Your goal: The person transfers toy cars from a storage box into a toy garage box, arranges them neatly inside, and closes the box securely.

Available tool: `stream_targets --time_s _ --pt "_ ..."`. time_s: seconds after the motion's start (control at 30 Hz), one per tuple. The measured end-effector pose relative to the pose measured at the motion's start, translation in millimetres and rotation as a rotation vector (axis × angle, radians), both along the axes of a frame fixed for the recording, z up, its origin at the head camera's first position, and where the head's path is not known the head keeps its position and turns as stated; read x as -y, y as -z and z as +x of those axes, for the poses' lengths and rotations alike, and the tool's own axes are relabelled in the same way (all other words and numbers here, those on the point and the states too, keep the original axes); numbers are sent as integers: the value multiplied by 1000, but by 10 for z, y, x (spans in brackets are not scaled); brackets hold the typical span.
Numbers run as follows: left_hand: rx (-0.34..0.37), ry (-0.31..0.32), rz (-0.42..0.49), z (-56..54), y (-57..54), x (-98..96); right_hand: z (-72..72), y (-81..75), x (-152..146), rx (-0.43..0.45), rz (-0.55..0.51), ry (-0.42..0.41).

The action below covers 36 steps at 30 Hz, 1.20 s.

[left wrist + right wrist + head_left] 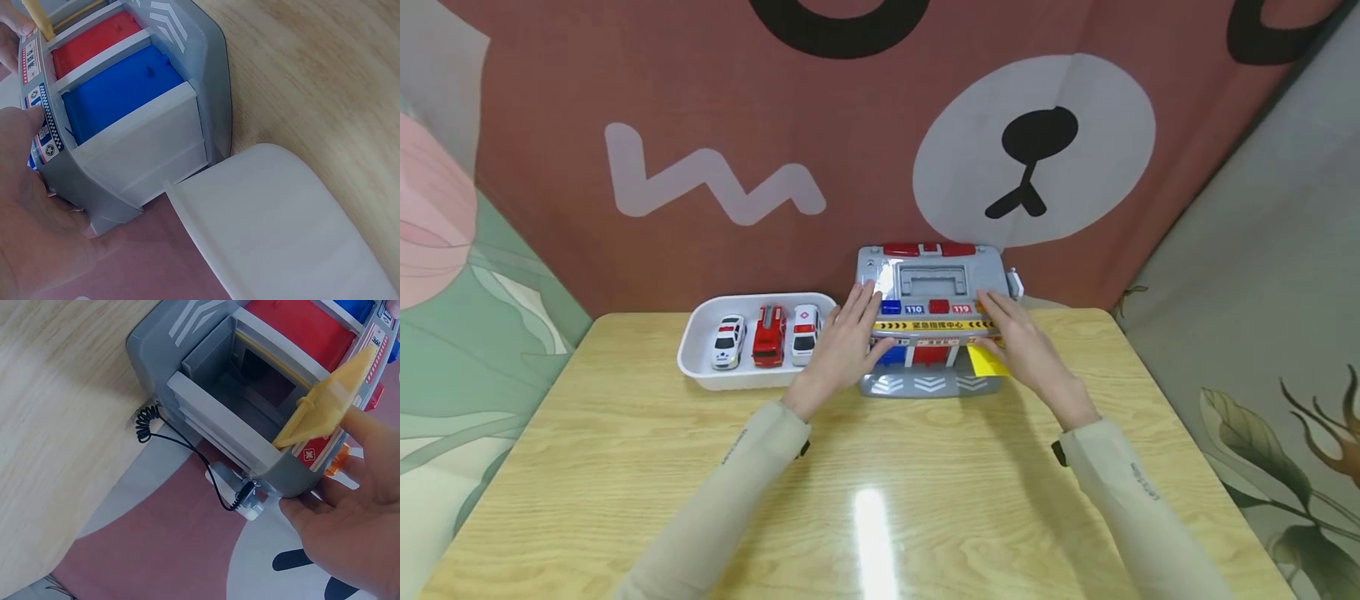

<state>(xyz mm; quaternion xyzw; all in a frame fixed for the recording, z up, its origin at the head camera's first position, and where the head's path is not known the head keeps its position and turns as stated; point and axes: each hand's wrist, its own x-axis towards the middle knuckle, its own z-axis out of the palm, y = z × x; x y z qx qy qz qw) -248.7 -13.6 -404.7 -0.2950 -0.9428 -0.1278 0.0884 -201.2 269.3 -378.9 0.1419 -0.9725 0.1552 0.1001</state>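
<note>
A grey toy rescue station [930, 383] stands against the back cloth, with blue and red doors and buttons on top. My left hand [848, 337] holds its left corner, the thumb on the front strip and the fingers over the top and side. At the right corner, my right hand [1026, 346] holds the station, its thumb by the front strip and its fingers around an orange button [338, 460]. The yellow door [325, 403] beside that thumb is swung up, and the bay behind it shows bare inside. The blue door [125, 94] and red door [97, 45] are down.
Left of the station, a white tray [715, 382] holds a toy police car [727, 342], a red fire truck [769, 337] and a toy ambulance [806, 333]. A coiled black cord [147, 423] hangs at the station's right side with a small grey-and-white handset [234, 490].
</note>
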Motion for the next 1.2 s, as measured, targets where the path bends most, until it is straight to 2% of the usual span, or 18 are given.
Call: stream_targets --time_s 0.47,0.97,1.2 --pt "-13 5 25 12 -21 38 -33 39 4 -23 -39 -21" --pt "19 -1 30 5 -29 1 -20 24 -11 12 -100 -26" --pt "26 -6 32 9 -11 13 -37 -32 77 70 -85 8"
